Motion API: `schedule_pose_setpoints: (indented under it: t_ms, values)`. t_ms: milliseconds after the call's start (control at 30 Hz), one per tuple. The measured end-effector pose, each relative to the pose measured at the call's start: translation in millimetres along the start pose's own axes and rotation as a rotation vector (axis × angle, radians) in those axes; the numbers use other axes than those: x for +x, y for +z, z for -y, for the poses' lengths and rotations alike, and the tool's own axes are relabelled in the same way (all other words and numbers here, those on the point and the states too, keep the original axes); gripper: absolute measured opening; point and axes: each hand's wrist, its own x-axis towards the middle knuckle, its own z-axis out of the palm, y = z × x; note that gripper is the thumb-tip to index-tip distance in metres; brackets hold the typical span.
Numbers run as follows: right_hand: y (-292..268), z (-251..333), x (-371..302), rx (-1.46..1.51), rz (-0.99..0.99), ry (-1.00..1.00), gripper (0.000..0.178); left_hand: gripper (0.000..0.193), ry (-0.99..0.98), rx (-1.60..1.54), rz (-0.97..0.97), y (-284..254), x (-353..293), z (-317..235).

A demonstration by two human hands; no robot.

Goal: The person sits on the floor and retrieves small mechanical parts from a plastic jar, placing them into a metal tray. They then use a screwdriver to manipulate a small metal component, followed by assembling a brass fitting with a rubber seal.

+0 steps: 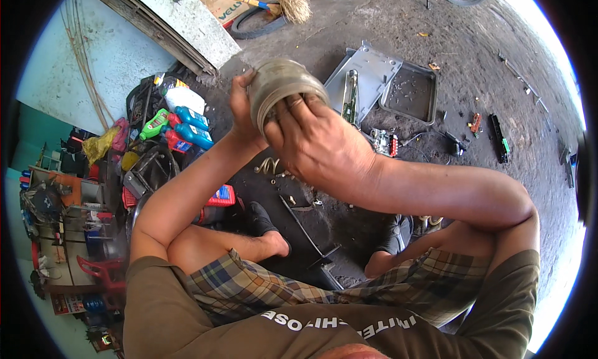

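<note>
A cloudy, dirty jar (283,76) with a ridged neck is raised in front of me, tilted so its mouth faces me. My left hand (242,103) grips its left side, thumb up along the wall and the other fingers mostly hidden. My right hand (321,139) is at the mouth with its bent fingers reaching inside. The fingertips are out of sight in the jar, and whatever they hold cannot be made out.
Beyond the jar lie a grey metal panel (372,65) and a dark shallow tray (416,98) with small bits in it. Circuit boards (381,141) and a coil spring (268,167) are on the ground. Bottles (187,119) crowd the left; a rod (303,228) lies between my feet.
</note>
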Motion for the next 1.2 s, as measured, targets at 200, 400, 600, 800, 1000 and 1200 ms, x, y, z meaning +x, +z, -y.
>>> schedule_pose_setpoints:
  t_ms: [200,400,600,800,1000,1200]
  values:
    - [-9,-31,12,0.142,0.084,-0.093,0.024,0.072,0.015,-0.151,0.130,-3,2,4]
    - [-9,-75,7,0.320,0.074,-0.323,0.018,0.071,-0.338,-0.200,0.285,-1,1,-8]
    - [-9,-59,4,0.118,-0.036,-0.318,0.025,0.068,-0.123,-0.127,0.102,-11,1,4]
    - [-2,-50,11,0.135,-0.168,-0.261,0.033,0.074,-0.003,-0.217,0.276,-19,0,10]
    - [6,-46,14,0.199,-0.248,-0.221,0.022,0.073,0.014,-0.246,0.155,-6,-9,13]
    - [7,-44,15,0.200,-0.311,-0.223,0.026,0.071,0.042,-0.264,0.200,-14,-8,10]
